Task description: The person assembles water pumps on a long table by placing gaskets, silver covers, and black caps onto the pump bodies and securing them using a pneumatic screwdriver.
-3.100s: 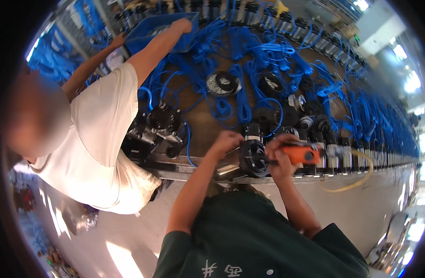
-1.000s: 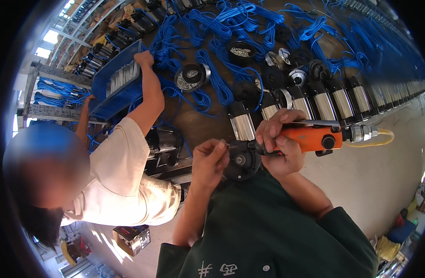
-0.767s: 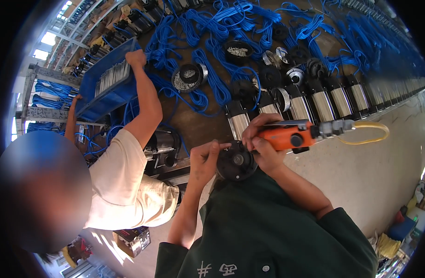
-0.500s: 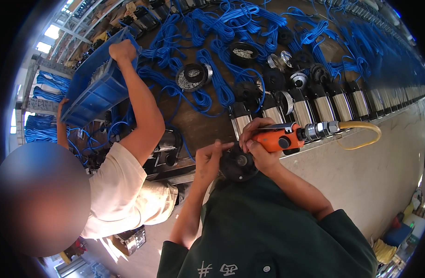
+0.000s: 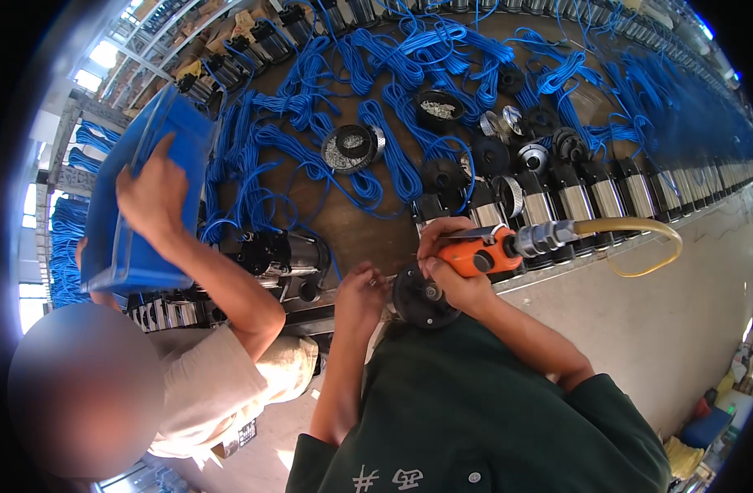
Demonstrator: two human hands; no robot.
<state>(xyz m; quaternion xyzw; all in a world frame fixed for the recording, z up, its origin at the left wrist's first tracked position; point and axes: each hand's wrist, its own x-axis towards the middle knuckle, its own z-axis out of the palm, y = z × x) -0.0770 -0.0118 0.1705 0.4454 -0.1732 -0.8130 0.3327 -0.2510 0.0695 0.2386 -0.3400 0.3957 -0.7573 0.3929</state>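
Note:
My right hand [image 5: 457, 275] is wrapped around an orange air-powered driver [image 5: 480, 257], with a metal coupling and a yellow hose [image 5: 631, 225] running off to the right. The tool's front end is hidden by my fingers. Right below it, close to my body, is a round black flanged part [image 5: 422, 302] with a small metal centre. On the left of that part is my left hand [image 5: 360, 300], its fingers curled together in a pinch. Whatever they hold, if anything, is too small to make out.
At left a co-worker's hand [image 5: 153, 193] is on a blue crate [image 5: 105, 238]. Blue cable coils [image 5: 389, 152] cover the bench. A bowl [image 5: 349, 149] and a black bowl [image 5: 439, 107] hold small metal pieces. Metal motor bodies [image 5: 575, 201] line the front edge.
My left hand has drawn back slightly from the black part, its pointing finger now curled in. The co-worker's crate has moved left and nearer, and is tilted.

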